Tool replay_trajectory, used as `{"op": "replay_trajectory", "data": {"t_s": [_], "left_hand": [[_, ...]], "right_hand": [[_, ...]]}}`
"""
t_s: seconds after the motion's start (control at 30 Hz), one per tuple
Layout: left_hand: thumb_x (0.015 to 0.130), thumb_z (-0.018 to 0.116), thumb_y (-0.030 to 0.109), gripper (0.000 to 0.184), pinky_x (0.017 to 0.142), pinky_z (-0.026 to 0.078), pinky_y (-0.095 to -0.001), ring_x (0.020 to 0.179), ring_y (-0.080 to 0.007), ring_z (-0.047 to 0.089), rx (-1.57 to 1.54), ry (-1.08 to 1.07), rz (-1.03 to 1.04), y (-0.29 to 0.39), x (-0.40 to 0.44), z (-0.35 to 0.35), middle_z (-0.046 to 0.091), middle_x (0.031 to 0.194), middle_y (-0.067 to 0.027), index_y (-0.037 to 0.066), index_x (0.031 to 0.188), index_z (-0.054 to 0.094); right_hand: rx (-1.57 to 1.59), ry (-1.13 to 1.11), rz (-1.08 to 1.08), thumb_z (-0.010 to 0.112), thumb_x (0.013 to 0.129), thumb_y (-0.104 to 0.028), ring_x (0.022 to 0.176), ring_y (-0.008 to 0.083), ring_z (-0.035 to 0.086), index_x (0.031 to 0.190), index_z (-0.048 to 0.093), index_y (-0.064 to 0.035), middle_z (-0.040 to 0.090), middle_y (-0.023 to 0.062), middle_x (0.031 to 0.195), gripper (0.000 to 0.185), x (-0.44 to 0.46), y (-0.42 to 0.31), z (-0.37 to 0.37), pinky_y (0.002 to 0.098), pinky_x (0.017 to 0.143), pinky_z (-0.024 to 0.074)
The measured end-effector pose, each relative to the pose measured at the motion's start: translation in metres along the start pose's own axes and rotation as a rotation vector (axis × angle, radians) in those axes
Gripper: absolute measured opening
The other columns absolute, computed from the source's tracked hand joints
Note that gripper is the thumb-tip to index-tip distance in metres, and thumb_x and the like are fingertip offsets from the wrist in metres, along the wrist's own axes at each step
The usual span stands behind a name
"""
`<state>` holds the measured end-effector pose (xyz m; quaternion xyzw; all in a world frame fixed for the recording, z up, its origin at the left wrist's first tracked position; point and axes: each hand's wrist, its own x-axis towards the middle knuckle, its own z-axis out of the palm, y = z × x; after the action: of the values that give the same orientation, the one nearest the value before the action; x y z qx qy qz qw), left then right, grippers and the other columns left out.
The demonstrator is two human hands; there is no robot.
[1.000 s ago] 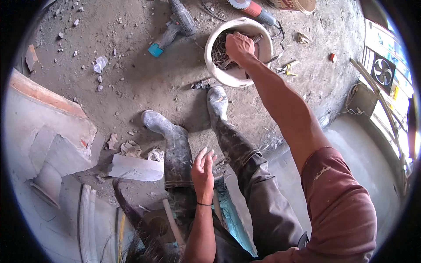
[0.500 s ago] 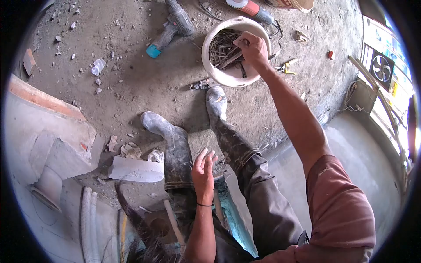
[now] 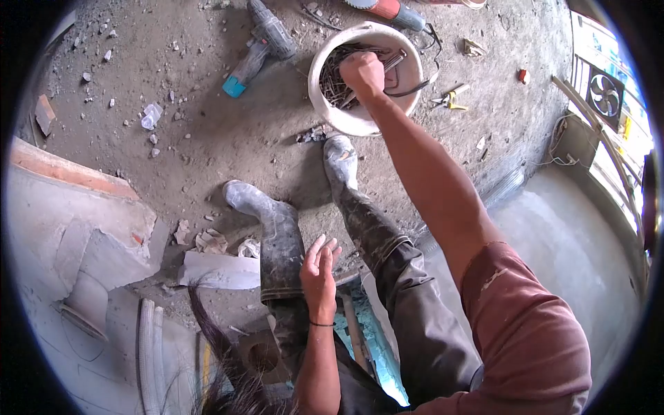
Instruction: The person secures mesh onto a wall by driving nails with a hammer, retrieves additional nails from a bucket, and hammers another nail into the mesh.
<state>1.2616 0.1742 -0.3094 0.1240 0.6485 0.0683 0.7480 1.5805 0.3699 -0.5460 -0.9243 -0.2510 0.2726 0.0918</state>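
My right hand is curled closed inside a white bucket, over a heap of thin dark metal pieces that look like nails or screws. What those fingers hold, if anything, is hidden beneath the knuckles. A longer metal piece leans up at the bucket's right side, and a dark strap hangs over the rim. My left hand is open with its fingers stretched out, in front of my knees and holding nothing.
A power drill with a teal battery lies left of the bucket. Behind it is a red power tool with a toothed disc. Yellow-handled pliers lie to the right. Rubble dots the floor; a broken slab stands left, a fan right.
My right hand has moved left and deeper into the bucket, its fingers now out of sight. The left hand has barely moved. The view has shifted slightly.
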Motion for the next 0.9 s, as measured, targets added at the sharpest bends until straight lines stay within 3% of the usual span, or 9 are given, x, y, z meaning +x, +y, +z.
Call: {"op": "replay_trajectory", "data": {"t_s": [0.1,0.2,0.37,0.6,0.63,0.73,0.8,0.83,0.9], "left_hand": [[0.111,0.053,0.038,0.057,0.109,0.052,-0.0413,0.124,-0.0307,0.067,0.015,0.012,-0.016,0.003,-0.001,0.003,0.064,0.138,-0.0231,-0.003,0.150,0.049],[0.111,0.053,0.037,0.057,0.110,0.052,-0.0409,0.123,-0.0307,0.067,0.005,0.010,-0.014,0.004,-0.001,0.005,0.064,0.138,-0.0229,-0.004,0.150,0.048],[0.111,0.052,0.037,0.057,0.110,0.052,-0.0410,0.122,-0.0304,0.067,0.007,-0.006,-0.015,0.004,-0.001,0.009,0.064,0.138,-0.0227,-0.005,0.150,0.048],[0.109,0.058,0.037,0.062,0.111,0.050,-0.0393,0.126,-0.0313,0.065,-0.046,0.026,-0.067,0.017,-0.001,0.008,0.062,0.141,-0.0269,-0.007,0.151,0.046],[0.109,0.058,0.037,0.062,0.111,0.050,-0.0393,0.126,-0.0313,0.065,-0.044,0.023,-0.066,0.020,0.000,0.010,0.062,0.141,-0.0269,-0.007,0.151,0.046],[0.109,0.057,0.041,0.066,0.111,0.049,-0.0392,0.127,-0.0322,0.065,-0.053,0.024,-0.081,0.019,-0.003,0.012,0.061,0.143,-0.0274,-0.007,0.152,0.045],[0.110,0.053,0.046,0.065,0.110,0.049,-0.0396,0.125,-0.0293,0.066,-0.029,0.010,-0.055,0.012,-0.001,0.012,0.064,0.139,-0.0228,-0.004,0.151,0.047],[0.110,0.053,0.046,0.065,0.110,0.049,-0.0396,0.125,-0.0293,0.066,-0.034,0.011,-0.056,0.011,0.000,0.012,0.064,0.139,-0.0229,-0.004,0.151,0.047],[0.110,0.053,0.046,0.065,0.110,0.050,-0.0399,0.125,-0.0297,0.066,-0.042,0.015,-0.065,0.010,0.000,0.013,0.064,0.139,-0.0225,-0.005,0.151,0.047]], "right_hand": [[0.095,0.032,0.207,0.079,0.083,-0.037,0.110,0.0432,0.072,0.104,0.076,0.0018,0.074,0.0297,0.113,0.045,-0.018,-0.023,-0.007,0.0480,0.098,0.0576],[0.140,0.017,0.313,0.082,0.081,-0.035,0.112,0.0430,0.071,0.107,0.074,0.0044,0.073,0.0308,0.115,0.048,-0.019,-0.033,-0.002,0.0470,0.099,0.0572],[0.143,-0.027,0.316,0.070,0.086,-0.020,0.114,0.0425,0.071,0.108,0.076,0.0028,0.074,0.0278,0.116,0.032,-0.021,-0.036,-0.001,0.0469,0.100,0.0568],[0.201,-0.098,0.377,0.075,0.082,-0.019,0.110,0.0404,0.073,0.104,0.078,0.0018,0.075,0.0275,0.113,0.031,-0.004,-0.049,-0.007,0.0442,0.096,0.0570],[0.127,-0.141,0.265,0.073,0.083,-0.022,0.104,0.0396,0.075,0.103,0.077,0.0039,0.076,0.0274,0.106,0.034,0.007,-0.042,0.001,0.0425,0.092,0.0575],[0.326,-0.181,0.333,0.068,0.084,-0.025,0.093,0.0357,0.077,0.098,0.075,0.0064,0.076,0.0268,0.095,0.035,0.005,-0.022,-0.005,0.0408,0.085,0.0583],[0.640,-0.416,0.113,0.064,0.086,-0.023,0.063,0.0241,0.064,0.080,0.066,0.0049,0.066,0.0185,0.071,0.029,-0.009,0.015,-0.022,0.0388,0.058,0.0514],[0.903,-0.551,0.440,0.064,0.087,-0.019,0.056,0.0191,0.056,0.078,0.062,0.0037,0.062,0.0150,0.068,0.025,-0.025,0.012,-0.038,0.0364,0.050,0.0464],[1.148,-0.557,0.601,0.060,0.091,-0.008,0.053,0.0124,0.047,0.085,0.059,0.0018,0.058,0.0101,0.069,0.012,-0.059,0.003,-0.068,0.0286,0.046,0.0371]]}}
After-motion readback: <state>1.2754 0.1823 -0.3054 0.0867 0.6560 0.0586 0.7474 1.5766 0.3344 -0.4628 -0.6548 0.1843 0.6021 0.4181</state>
